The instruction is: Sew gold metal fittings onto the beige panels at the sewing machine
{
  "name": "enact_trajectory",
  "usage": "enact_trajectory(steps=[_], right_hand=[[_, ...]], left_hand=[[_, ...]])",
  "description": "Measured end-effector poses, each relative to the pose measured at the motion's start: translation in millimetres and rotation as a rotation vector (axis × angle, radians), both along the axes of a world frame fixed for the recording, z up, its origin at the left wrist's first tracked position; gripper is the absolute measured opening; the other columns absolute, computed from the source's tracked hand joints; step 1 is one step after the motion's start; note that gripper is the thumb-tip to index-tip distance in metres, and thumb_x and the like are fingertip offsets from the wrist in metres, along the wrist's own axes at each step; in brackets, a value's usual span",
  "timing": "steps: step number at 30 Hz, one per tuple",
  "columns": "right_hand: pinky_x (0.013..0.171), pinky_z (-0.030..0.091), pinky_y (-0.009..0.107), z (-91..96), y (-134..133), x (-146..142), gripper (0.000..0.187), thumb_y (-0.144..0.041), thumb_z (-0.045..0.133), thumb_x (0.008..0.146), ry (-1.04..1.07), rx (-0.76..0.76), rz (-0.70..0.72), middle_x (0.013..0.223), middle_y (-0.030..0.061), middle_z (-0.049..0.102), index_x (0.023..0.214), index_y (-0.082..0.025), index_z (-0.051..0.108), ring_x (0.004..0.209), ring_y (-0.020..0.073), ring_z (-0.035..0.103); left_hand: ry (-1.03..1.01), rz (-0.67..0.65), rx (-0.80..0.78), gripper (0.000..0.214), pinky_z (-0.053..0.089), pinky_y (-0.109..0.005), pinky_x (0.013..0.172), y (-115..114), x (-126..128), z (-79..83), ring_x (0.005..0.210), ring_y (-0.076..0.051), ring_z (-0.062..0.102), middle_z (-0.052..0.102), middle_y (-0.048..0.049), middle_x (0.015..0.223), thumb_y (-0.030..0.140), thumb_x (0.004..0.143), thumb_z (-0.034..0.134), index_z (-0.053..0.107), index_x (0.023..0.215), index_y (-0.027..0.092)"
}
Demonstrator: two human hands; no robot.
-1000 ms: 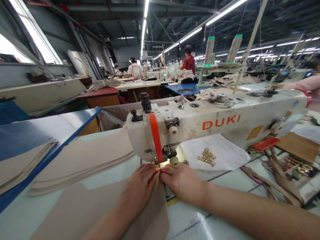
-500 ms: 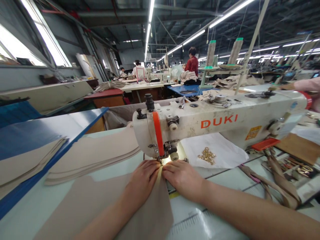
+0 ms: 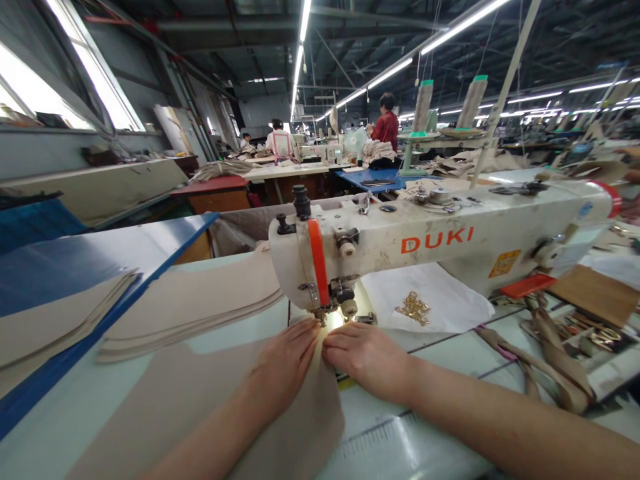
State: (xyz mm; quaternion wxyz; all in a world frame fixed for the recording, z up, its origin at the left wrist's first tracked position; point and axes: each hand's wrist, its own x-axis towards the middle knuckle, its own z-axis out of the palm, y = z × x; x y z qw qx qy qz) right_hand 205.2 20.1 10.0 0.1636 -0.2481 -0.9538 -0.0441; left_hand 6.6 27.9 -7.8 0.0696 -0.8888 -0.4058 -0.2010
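Note:
A large beige fabric panel [image 3: 313,423] lies under the needle end of the white sewing machine [image 3: 375,230]. My left hand [image 3: 283,363] rests flat on the panel, its fingers stretched toward the presser foot [image 3: 321,319]. At the panel's right edge, my right hand [image 3: 367,359] has its fingers drawn together on the fabric, thumb side hidden. The fingertips of both hands are close together just in front of the lit needle area. How the fabric edge sits beneath the foot is covered by the fingers.
Stacked beige panels [image 3: 190,310] lie left of the machine, with more panels [image 3: 60,320] on a blue-edged table. Gold metal rings or clasps [image 3: 413,309] sit on a white sheet [image 3: 450,300]. A tool tray [image 3: 595,340] and beige strips [image 3: 565,373] are at right. People work in the background.
The panel has shifted slightly forward toward the needle, its lower right corner now farther from me. Both hands stay beside the presser foot in nearly the same pose.

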Motion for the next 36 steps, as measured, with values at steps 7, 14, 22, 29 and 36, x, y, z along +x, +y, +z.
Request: enact_trajectory(steps=[7,14,22,29,36], right_hand=[[0.087,0.041,0.028,-0.6,1,0,0.011,-0.020,0.052,0.090,0.005,-0.022,-0.011,0.096,0.0055,0.064,0.085,-0.012,0.059,0.093,0.0182,0.056],[0.089,0.041,0.028,-0.6,4,-1,0.009,-0.018,0.054,0.089,0.012,-0.039,-0.015,0.098,0.0065,0.065,0.087,-0.012,0.060,0.095,0.0183,0.057],[0.090,0.042,0.028,-1.5,2,0,0.011,-0.019,0.052,0.090,0.028,-0.057,-0.011,0.096,0.0060,0.065,0.086,-0.012,0.060,0.095,0.0174,0.056],[0.091,0.041,0.028,-2.9,5,-1,0.010,-0.017,0.052,0.090,0.042,-0.076,-0.021,0.098,0.0066,0.065,0.088,-0.012,0.060,0.096,0.0170,0.056],[0.083,0.045,0.028,-2.7,-10,-6,0.015,-0.021,0.048,0.092,0.056,-0.037,0.094,0.088,0.0041,0.064,0.085,-0.014,0.060,0.086,0.0163,0.056]], left_hand=[[-0.014,0.023,-0.009,0.036,0.052,-0.039,0.092,3,0,1.8,0.103,-0.022,0.063,0.068,-0.0121,0.111,0.027,0.092,0.034,0.064,0.107,0.013],[-0.033,0.031,-0.030,0.037,0.051,-0.042,0.093,6,0,1.5,0.106,-0.024,0.062,0.067,-0.0118,0.113,0.029,0.092,0.035,0.064,0.107,0.014],[-0.047,0.030,-0.024,0.037,0.051,-0.039,0.092,3,0,1.1,0.104,-0.023,0.063,0.068,-0.0117,0.112,0.028,0.091,0.034,0.064,0.107,0.014],[-0.015,0.032,-0.013,0.036,0.053,-0.040,0.091,6,3,4.4,0.102,-0.023,0.063,0.069,-0.0122,0.108,0.027,0.091,0.034,0.064,0.106,0.013],[-0.072,0.016,0.025,0.029,0.054,-0.032,0.090,-25,-10,0.9,0.101,-0.020,0.064,0.068,-0.0099,0.110,0.021,0.089,0.041,0.063,0.107,0.015]])
